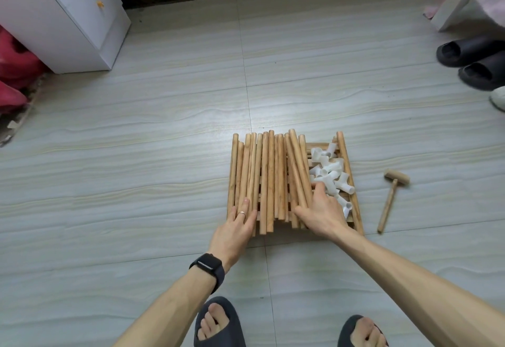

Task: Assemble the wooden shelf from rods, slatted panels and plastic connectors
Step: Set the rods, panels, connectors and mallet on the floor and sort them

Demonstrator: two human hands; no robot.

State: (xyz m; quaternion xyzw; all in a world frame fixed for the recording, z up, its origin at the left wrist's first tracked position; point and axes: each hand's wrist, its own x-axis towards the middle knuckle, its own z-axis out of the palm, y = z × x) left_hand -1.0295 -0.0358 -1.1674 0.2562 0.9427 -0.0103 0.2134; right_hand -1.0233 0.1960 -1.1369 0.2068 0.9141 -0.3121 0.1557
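Head view, sole view available

Parts: the rods (267, 180) lie loose, side by side in a bundle on top of the slatted panels (318, 145), which lie flat on the tiled floor (136, 155). The plastic connectors (332, 174) sit in a heap on the same stack, just to the right of the rods. A wooden mallet (390, 196) lies on the floor to the right, apart from the stack.

Hands: the left hand (237, 223) lies flat on the near ends of the leftmost rods, fingers straight, gripping nothing. The right hand (319, 212) rests on the near ends of the rightmost rods beside the connectors, thumb spread and forefinger extended. Its remaining fingers are hidden behind the hand, and no grasp is evident.

Progress: judged to be at the very start. No rod is seen seated in any connector, no frame stands, and no panel is mounted.

Outstanding: sorting the parts, joining rods to connectors, fitting panels, presumably tapping joints home with the mallet
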